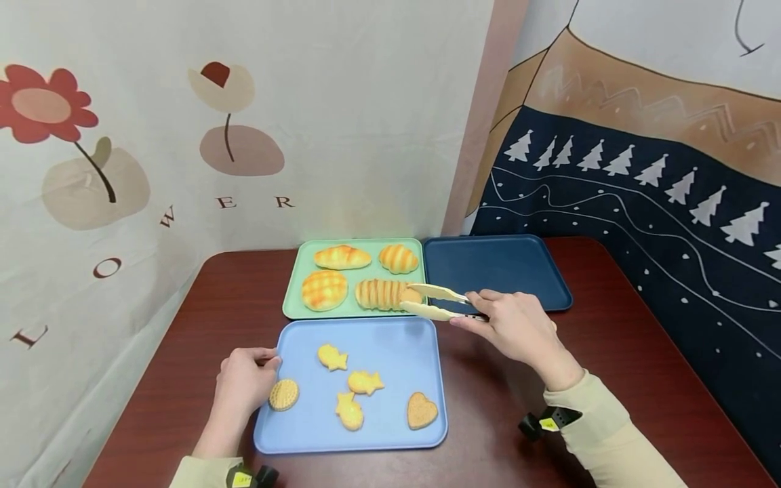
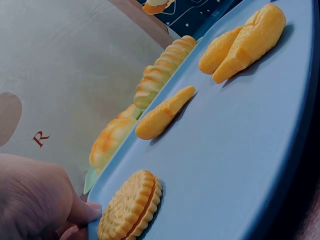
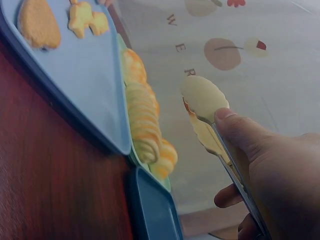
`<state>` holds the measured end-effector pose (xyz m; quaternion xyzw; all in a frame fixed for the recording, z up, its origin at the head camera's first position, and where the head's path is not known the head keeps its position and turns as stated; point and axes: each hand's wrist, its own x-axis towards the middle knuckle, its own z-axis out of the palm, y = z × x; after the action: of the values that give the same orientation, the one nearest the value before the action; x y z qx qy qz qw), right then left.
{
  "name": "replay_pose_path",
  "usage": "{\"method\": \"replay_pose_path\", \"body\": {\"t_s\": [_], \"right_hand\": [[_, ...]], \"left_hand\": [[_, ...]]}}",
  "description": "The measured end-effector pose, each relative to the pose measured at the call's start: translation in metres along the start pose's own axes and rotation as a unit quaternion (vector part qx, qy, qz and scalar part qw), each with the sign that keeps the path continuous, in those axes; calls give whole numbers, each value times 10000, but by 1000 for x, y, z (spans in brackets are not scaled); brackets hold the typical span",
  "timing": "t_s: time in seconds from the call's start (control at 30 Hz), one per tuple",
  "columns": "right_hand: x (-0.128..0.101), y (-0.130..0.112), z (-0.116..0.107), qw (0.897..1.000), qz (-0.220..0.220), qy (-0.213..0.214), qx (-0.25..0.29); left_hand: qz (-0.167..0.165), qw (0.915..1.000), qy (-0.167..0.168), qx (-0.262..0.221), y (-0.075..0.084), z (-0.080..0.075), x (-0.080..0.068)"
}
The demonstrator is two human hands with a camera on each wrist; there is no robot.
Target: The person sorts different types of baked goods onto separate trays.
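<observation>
My right hand (image 1: 518, 325) holds a pair of tongs (image 1: 436, 312) with cream tips, slightly apart. From the head view the tips overlap the right end of a ridged bread roll (image 1: 381, 295); the right wrist view shows no bread between them. That roll lies on a green tray (image 1: 293, 298) with a croissant (image 1: 398, 259), a long bread (image 1: 342, 257) and a round bun (image 1: 325, 290). At the left edge of a light blue tray (image 1: 390, 434), my left hand (image 1: 241, 379) pinches the rim beside a round sandwich biscuit (image 2: 131, 205).
On the blue tray are several fish-shaped biscuits (image 1: 365, 383) and a heart-shaped biscuit (image 1: 422, 411). A dark blue tray (image 1: 494, 271) stands right of the green one. All the trays are on a reddish-brown table (image 1: 518, 434), with printed cloth (image 1: 366, 135) hanging behind.
</observation>
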<state>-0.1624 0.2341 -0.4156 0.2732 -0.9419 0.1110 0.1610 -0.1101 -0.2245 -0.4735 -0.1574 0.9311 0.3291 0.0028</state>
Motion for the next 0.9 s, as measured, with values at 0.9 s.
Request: {"method": "replay_pose_path", "body": {"t_s": [0.9], "right_hand": [[-8,47,5,9932,1087,-419,81]], "left_hand": [[-81,9998,205,-15,-1,1,3]]}}
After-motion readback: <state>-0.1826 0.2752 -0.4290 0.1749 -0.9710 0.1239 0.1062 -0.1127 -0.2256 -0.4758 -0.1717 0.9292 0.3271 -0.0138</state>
